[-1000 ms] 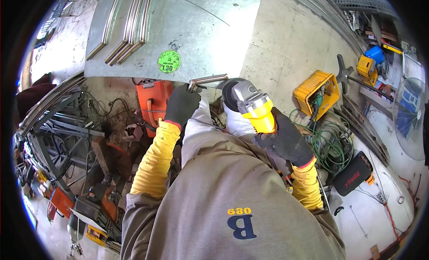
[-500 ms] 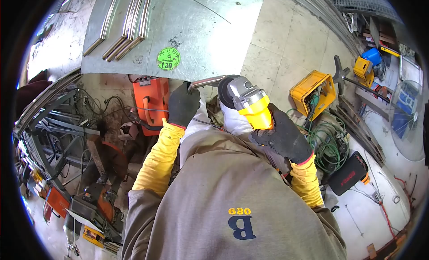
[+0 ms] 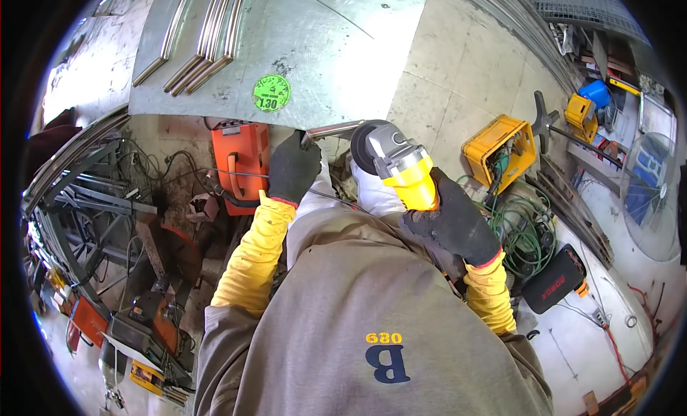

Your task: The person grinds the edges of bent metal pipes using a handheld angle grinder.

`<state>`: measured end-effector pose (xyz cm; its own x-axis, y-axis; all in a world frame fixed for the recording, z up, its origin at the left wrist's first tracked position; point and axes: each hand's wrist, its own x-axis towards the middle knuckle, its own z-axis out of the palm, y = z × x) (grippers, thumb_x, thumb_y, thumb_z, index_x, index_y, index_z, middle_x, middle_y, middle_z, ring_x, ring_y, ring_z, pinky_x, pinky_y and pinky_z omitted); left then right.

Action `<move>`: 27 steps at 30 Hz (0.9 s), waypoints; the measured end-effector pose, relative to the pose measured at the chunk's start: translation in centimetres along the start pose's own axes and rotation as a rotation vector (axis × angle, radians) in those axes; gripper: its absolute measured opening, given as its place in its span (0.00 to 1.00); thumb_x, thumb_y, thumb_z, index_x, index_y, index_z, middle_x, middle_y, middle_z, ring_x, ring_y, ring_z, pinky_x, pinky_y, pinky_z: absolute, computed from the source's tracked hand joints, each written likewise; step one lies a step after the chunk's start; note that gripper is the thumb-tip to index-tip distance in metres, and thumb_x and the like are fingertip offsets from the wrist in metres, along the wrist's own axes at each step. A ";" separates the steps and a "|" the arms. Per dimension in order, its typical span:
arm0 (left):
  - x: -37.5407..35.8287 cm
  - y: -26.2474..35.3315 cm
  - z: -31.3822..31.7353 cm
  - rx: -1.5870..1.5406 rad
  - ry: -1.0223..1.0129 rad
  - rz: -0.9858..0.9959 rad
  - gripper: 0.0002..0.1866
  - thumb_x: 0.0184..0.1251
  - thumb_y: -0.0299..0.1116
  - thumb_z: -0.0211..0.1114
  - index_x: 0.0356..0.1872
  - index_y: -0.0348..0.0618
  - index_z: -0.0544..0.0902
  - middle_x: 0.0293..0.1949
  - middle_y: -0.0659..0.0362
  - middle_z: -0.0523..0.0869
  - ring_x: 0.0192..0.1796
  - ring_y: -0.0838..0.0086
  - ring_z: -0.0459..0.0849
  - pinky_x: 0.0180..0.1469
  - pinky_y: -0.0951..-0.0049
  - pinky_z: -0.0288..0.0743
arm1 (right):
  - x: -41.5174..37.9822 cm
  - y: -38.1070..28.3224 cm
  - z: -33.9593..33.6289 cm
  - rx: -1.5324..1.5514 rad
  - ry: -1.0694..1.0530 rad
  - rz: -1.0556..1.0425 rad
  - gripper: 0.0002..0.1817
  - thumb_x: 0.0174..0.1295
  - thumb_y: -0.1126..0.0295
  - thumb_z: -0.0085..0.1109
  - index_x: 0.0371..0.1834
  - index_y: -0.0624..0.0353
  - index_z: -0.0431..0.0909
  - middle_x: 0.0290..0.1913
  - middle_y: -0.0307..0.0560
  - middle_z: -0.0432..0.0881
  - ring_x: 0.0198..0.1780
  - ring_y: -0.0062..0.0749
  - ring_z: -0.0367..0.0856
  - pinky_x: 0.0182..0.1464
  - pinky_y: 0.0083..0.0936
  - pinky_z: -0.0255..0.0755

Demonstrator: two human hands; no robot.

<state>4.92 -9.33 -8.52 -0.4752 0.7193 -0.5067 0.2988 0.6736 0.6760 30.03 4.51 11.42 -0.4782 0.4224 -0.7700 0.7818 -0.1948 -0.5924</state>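
My right hand (image 3: 458,219), in a black glove, is wrapped round the yellow body of an angle grinder (image 3: 408,169). The grinder's dark disc (image 3: 363,148) lies against or very close to the far end of a shiny metal tube (image 3: 336,130); actual contact I cannot make out. In its own black glove, my left hand (image 3: 295,169) is closed on the near end of that tube, at the edge of the metal-topped table (image 3: 315,58). Several bent shiny tubes (image 3: 204,51) lie on the tabletop, left of a round green sticker (image 3: 272,93).
Below the table edge stands an orange machine (image 3: 240,165). To the right are a yellow crate (image 3: 501,151), tangled green cable (image 3: 526,226), a black case (image 3: 554,279) and a fan (image 3: 651,194). A cut-off saw (image 3: 175,255) and metal frames (image 3: 93,223) crowd the left.
Almost nothing differs. The view has shifted very slightly, and both hands keep their hold on the tube and the grinder.
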 end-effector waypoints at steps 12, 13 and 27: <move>-0.3 2.2 -2.1 0.026 -0.085 -0.077 0.15 0.72 0.37 0.66 0.49 0.39 0.92 0.39 0.40 0.93 0.46 0.42 0.93 0.50 0.47 0.84 | 0.1 1.7 0.5 0.036 0.027 -0.100 0.35 0.66 0.65 0.81 0.73 0.64 0.76 0.56 0.49 0.90 0.53 0.33 0.86 0.61 0.35 0.81; -0.2 2.2 -1.9 0.029 -0.089 -0.072 0.15 0.72 0.37 0.66 0.49 0.39 0.92 0.39 0.40 0.93 0.46 0.42 0.93 0.50 0.47 0.84 | 0.3 1.8 0.4 0.040 0.032 -0.099 0.35 0.66 0.65 0.81 0.73 0.64 0.76 0.56 0.49 0.90 0.53 0.33 0.86 0.61 0.35 0.81; 0.3 3.3 -3.3 0.039 -0.214 -0.286 0.22 0.76 0.47 0.71 0.47 0.33 0.91 0.36 0.37 0.93 0.39 0.42 0.94 0.44 0.47 0.85 | 0.1 2.4 1.4 0.000 0.072 -0.097 0.35 0.64 0.61 0.81 0.71 0.64 0.78 0.57 0.53 0.90 0.55 0.37 0.87 0.62 0.37 0.81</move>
<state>3.02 -7.45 -4.75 -0.3616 0.5176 -0.7754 0.2120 0.8556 0.4723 31.31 2.82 9.60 -0.5218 0.5018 -0.6899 0.7329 -0.1502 -0.6635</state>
